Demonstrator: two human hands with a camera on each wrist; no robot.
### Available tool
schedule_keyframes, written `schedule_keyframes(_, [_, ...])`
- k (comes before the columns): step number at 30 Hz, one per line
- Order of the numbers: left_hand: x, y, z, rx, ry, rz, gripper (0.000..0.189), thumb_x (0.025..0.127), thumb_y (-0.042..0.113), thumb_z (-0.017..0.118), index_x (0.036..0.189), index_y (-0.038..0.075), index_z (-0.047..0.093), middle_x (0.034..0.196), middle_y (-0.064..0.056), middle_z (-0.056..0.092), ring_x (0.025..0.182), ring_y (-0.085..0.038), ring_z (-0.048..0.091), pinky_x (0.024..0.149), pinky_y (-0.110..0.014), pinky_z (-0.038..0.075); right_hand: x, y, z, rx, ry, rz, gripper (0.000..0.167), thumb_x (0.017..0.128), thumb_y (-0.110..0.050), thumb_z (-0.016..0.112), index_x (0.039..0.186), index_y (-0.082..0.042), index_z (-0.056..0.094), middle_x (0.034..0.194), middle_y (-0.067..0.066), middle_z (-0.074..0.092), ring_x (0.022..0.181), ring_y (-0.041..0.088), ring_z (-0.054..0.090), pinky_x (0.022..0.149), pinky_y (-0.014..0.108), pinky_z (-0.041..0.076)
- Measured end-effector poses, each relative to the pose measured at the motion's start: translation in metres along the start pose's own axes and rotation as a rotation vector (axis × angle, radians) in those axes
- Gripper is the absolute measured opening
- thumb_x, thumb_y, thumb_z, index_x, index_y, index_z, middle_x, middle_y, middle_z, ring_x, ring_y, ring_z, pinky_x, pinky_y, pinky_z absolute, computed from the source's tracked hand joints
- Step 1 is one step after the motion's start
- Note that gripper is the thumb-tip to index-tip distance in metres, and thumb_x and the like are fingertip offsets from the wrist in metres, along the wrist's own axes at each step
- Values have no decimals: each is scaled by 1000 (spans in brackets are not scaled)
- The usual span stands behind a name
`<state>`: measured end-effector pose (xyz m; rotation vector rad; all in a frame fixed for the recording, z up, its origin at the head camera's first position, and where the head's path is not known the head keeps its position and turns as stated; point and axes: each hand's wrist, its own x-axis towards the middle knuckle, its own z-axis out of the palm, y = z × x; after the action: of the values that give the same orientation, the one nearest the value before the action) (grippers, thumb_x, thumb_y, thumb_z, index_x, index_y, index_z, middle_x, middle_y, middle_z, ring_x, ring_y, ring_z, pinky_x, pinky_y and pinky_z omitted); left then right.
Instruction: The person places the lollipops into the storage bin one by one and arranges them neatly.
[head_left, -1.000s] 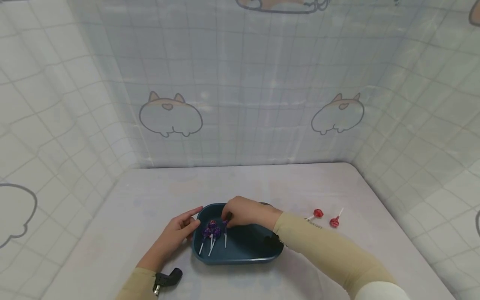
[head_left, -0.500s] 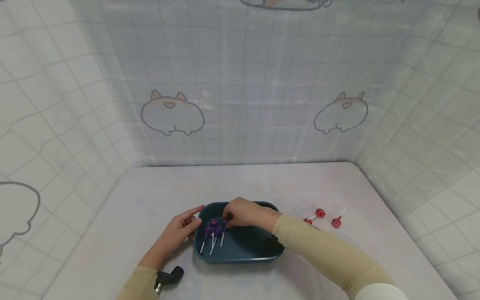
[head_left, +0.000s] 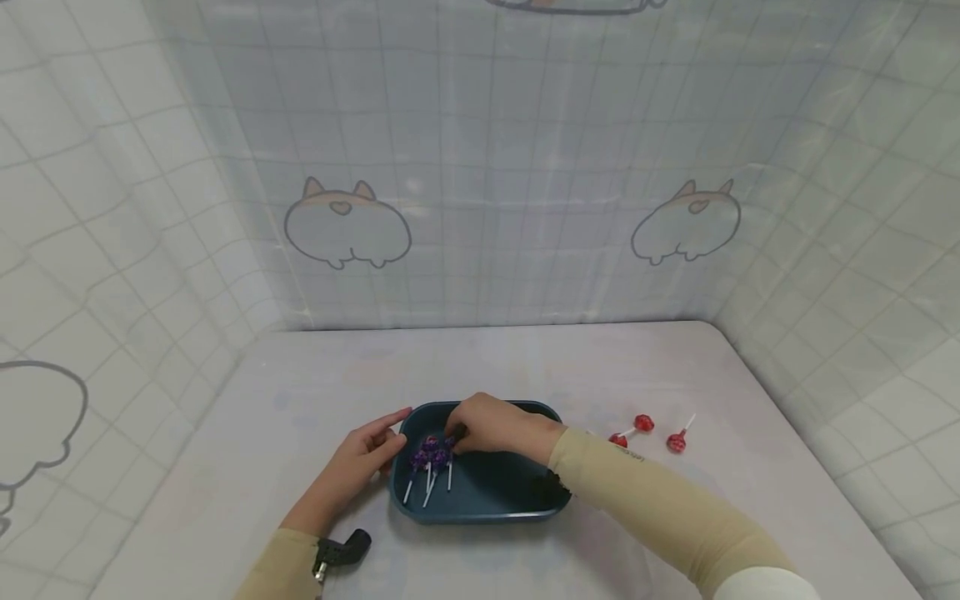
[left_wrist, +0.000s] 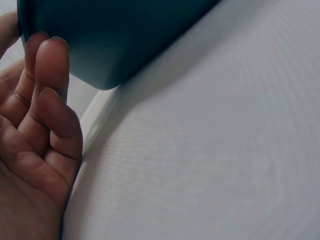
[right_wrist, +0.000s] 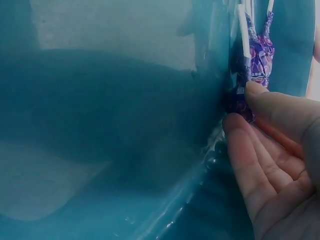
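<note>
In the head view, a dark teal tray [head_left: 498, 483] holds several purple-wrapped lollipops [head_left: 427, 457] bunched at its left end, white sticks toward the person. My right hand [head_left: 487, 423] reaches inside and pinches one purple lollipop [right_wrist: 239, 102] by its wrapped head between thumb and fingers, right beside the bunch. Its stick points up in the right wrist view. My left hand [head_left: 367, 450] rests at the tray's left end, with thumb and index finger at the rim. The left wrist view shows its other fingers [left_wrist: 52, 65] loosely bent against the tray's outer wall.
Red-wrapped lollipops [head_left: 677, 442] lie on the white table [head_left: 480, 367] right of the tray, one partly hidden by the right sleeve [head_left: 637, 487]. A black wrist mount [head_left: 343, 548] sits on the left wrist. Patterned curtains [head_left: 487, 208] surround the table's back and sides.
The purple lollipop in my right hand has moved slightly left against the bunch, its stick swinging a little. My left hand stays at the tray. The head view has shifted slightly.
</note>
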<state>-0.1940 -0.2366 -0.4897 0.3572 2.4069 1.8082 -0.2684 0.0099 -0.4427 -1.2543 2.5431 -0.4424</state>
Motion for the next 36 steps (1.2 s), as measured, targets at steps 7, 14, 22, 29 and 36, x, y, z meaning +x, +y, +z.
schedule_keyframes(7, [9, -30, -3, 5, 11, -4, 47, 100, 25, 62, 144, 17, 51, 83, -11, 58, 65, -29, 55, 57, -33, 48, -2, 1, -1, 3, 7, 16, 25, 87, -18, 78, 111, -12, 75, 103, -6, 71, 88, 1, 64, 77, 18, 50])
schedule_keyframes(14, [8, -29, -2, 17, 16, 20, 47, 99, 30, 63, 143, 20, 53, 82, -13, 59, 63, -23, 55, 56, -32, 48, -6, 2, -4, -2, 23, 11, 24, 87, -19, 78, 110, -12, 75, 102, -6, 71, 88, 1, 64, 77, 18, 50])
schedule_keyframes(22, [9, -30, -3, 12, 15, 12, 47, 99, 29, 63, 143, 18, 53, 83, -13, 58, 64, -25, 55, 56, -32, 48, -14, 5, -15, 21, 47, 8, 28, 88, -20, 77, 115, -11, 74, 108, -3, 71, 88, 0, 65, 77, 18, 50])
schedule_keyframes(29, [10, -31, -3, 28, 19, 13, 47, 99, 30, 63, 143, 16, 53, 83, -13, 58, 64, -25, 55, 57, -32, 49, -32, 5, -38, 138, 81, -1, 33, 90, -22, 75, 121, -11, 70, 115, -1, 69, 86, -1, 64, 76, 19, 51])
schedule_keyframes(36, [7, -30, -4, 10, 14, 7, 47, 99, 30, 63, 143, 17, 53, 84, -13, 59, 63, -23, 55, 56, -32, 49, -58, 21, -57, 208, 124, -33, 37, 92, -27, 73, 127, -15, 68, 122, -2, 67, 94, -1, 64, 82, 23, 51])
